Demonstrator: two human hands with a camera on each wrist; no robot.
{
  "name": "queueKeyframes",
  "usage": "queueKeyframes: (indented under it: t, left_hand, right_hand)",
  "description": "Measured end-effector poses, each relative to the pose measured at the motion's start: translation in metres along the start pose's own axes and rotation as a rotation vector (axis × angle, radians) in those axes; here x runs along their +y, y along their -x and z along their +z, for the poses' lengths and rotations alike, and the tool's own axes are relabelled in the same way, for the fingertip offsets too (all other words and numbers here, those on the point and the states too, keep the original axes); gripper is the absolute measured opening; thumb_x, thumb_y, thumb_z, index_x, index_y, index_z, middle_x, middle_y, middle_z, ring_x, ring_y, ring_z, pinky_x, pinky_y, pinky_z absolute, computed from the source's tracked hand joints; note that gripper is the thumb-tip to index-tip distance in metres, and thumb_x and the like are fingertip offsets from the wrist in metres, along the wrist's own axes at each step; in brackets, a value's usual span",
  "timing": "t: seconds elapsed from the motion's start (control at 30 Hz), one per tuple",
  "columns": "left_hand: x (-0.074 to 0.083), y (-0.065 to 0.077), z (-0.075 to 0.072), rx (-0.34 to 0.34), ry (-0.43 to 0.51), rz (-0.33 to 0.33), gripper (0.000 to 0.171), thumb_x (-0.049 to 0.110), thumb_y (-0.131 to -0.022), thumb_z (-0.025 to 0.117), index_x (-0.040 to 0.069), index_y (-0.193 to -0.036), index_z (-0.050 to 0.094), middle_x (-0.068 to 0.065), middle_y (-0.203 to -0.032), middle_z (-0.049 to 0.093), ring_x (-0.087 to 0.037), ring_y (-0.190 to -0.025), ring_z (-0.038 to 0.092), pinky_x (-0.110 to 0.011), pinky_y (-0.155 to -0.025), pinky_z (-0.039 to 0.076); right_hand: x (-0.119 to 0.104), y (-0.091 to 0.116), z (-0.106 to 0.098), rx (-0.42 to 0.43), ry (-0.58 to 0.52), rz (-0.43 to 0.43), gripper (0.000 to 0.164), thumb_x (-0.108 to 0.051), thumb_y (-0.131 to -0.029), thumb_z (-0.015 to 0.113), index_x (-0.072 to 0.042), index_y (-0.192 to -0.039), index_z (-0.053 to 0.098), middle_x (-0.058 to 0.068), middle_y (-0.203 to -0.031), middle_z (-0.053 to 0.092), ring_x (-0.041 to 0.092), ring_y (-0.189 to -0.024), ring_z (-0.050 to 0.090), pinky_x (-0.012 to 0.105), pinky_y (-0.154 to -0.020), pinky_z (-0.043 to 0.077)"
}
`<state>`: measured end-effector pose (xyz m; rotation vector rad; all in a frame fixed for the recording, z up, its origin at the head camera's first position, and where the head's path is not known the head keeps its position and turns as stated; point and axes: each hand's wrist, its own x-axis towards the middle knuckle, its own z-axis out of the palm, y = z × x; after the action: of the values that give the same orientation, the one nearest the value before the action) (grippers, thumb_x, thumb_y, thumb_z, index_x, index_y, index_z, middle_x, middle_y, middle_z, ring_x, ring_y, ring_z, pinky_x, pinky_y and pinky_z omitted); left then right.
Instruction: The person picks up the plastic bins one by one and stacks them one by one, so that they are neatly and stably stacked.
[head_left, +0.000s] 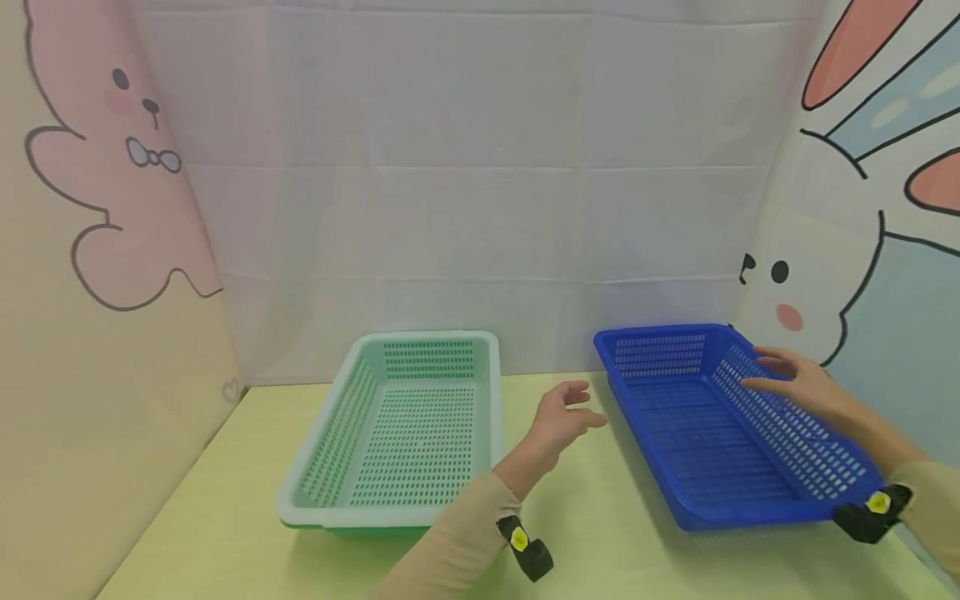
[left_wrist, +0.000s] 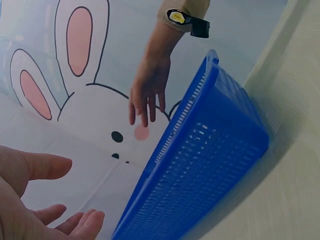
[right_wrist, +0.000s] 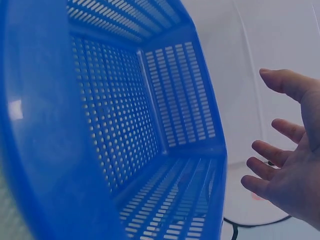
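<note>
A blue plastic basket (head_left: 690,429) with slotted walls stands at the right of the table, nothing inside it. Over its right side hovers my right hand (head_left: 806,387), fingers loosely spread and holding nothing; the right wrist view shows that hand (right_wrist: 295,150) beyond the basket's rim (right_wrist: 212,100). My left hand (head_left: 561,421) is in the air between the two baskets, thumb and fingers apart, with nothing in its grasp. To its left a pale green basket (head_left: 491,417) rests on the table, also with nothing inside. In the left wrist view, the left hand (left_wrist: 45,200) is beside the blue basket (left_wrist: 200,160).
The table (head_left: 217,500) has a light yellow-green top. A white cloth (head_left: 450,208) hangs behind it. Side panels carry a pink cartoon animal (head_left: 142,208) on the left and a white rabbit (head_left: 810,250) on the right. Each wrist wears a black strap (head_left: 525,548).
</note>
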<state>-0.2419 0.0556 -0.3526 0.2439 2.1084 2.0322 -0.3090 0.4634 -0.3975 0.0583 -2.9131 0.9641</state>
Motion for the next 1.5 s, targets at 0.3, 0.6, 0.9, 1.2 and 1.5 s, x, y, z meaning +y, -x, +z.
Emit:
queueKeyframes:
  t: [0.3,0.6,0.9,1.2,1.5]
  left_hand:
    - [-0.021,-0.010,0.029,0.012,0.103,-0.047,0.052,-0.005,-0.073,0.067,0.001,-0.122,0.050,-0.009,-0.110,0.055,-0.023,-0.096,0.058,-0.034,-0.080,0.051]
    - [-0.039,-0.018,0.050,0.020,0.105,-0.046,0.057,-0.005,-0.072,0.070,0.001,-0.124,0.048,-0.013,-0.112,0.055,-0.024,-0.086,0.061,-0.036,-0.076,0.053]
    - [-0.053,-0.019,0.067,0.014,0.125,-0.073,0.059,-0.003,-0.073,0.071,0.001,-0.126,0.046,-0.013,-0.109,0.057,-0.027,-0.085,0.062,-0.038,-0.073,0.053]
    - [-0.062,-0.020,0.077,0.017,0.138,-0.091,0.053,-0.005,-0.072,0.070,0.001,-0.121,0.050,-0.008,-0.097,0.059,-0.025,-0.081,0.062,-0.037,-0.071,0.054]
    - [-0.059,-0.018,0.068,-0.015,0.183,-0.072,0.053,-0.012,-0.072,0.065,-0.005,-0.122,0.048,-0.009,-0.096,0.059,-0.024,-0.082,0.062,-0.034,-0.071,0.054]
  right_hand:
    - [0.001,0.025,-0.016,0.018,0.009,0.011,0.082,-0.039,-0.089,0.054,0.004,-0.142,0.009,0.041,-0.133,0.022,0.058,-0.115,0.025,0.071,-0.082,0.029]
    - [-0.014,0.049,-0.024,-0.035,0.034,0.095,0.082,-0.040,-0.092,0.048,0.014,-0.138,0.006,0.047,-0.127,0.019,0.061,-0.110,0.024,0.071,-0.082,0.029]
    - [-0.006,0.057,-0.029,-0.101,0.095,0.157,0.082,-0.039,-0.093,0.046,0.023,-0.130,0.009,0.050,-0.121,0.021,0.062,-0.106,0.030,0.069,-0.080,0.033]
    - [0.012,0.056,-0.026,-0.118,0.056,0.149,0.068,-0.023,-0.092,0.049,0.027,-0.126,0.018,0.048,-0.117,0.031,0.049,-0.091,0.052,0.051,-0.071,0.048]
    - [0.010,0.057,-0.025,-0.180,-0.034,0.156,0.063,-0.009,-0.086,0.047,0.023,-0.130,0.015,0.045,-0.123,0.029,0.034,-0.090,0.057,0.047,-0.073,0.049]
